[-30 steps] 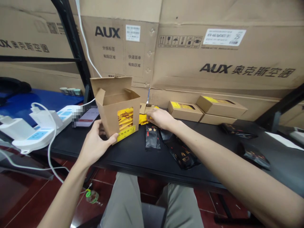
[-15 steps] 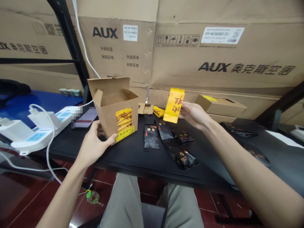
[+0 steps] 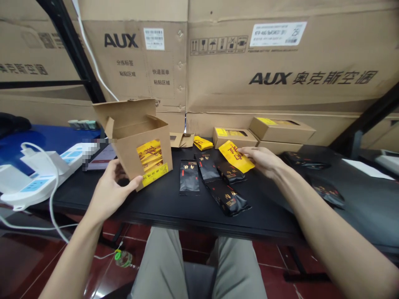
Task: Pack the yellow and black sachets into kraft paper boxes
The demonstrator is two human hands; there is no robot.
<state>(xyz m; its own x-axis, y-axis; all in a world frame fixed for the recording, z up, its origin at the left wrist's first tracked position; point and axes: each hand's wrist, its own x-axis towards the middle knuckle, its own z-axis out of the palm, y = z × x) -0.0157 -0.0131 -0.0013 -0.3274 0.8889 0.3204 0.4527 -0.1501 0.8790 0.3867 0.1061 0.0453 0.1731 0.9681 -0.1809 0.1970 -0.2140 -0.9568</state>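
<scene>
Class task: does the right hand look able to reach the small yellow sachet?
Probably yes: the right hand lies near the small yellow sachet, with only a flat yellow packet between them, nothing tall.

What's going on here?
A seated person is working at a black table. Their left hand grips an open kraft box, upright, with yellow packets showing through its window. Their right hand rests on a yellow packet lying on the table, near several black packets.
</scene>
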